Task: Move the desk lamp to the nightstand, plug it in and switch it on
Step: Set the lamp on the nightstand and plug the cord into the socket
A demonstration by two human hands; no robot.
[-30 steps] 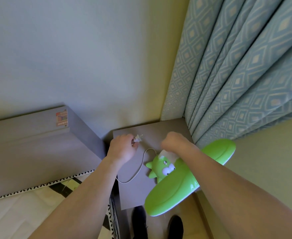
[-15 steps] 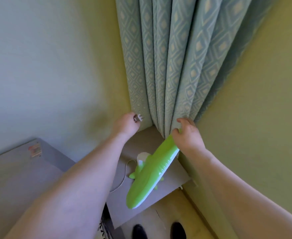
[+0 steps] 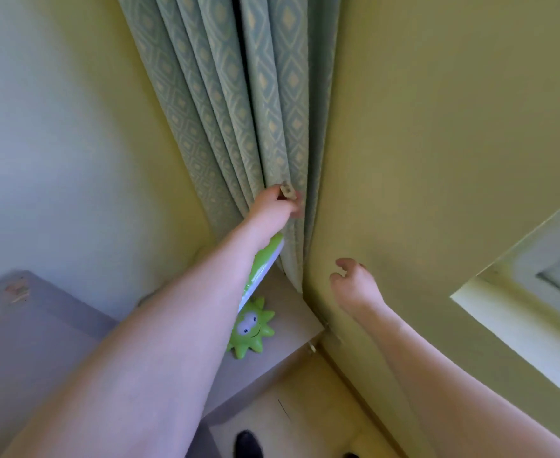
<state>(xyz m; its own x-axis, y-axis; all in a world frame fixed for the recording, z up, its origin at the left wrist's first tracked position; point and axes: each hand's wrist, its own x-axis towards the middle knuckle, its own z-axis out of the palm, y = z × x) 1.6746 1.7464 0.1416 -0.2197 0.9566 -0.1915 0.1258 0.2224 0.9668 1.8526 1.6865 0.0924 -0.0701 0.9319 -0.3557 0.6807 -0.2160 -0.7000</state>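
Note:
The green desk lamp with a smiling spiky base stands on the grey nightstand in the corner; its long green head runs up behind my left forearm. My left hand is raised against the patterned curtain and pinches the lamp's small white plug. My right hand hovers beside the curtain's edge near the yellow wall, fingers curled and apart, holding nothing. The cord is hidden by my arm. No socket is visible.
A grey headboard stands left of the nightstand. A pale window frame juts out at the right. Wooden floor and my dark shoes lie below.
My left hand has carried the plug up and right, from above the nightstand to the curtain folds. My right hand has let go of the lamp head and moved right, toward the wall.

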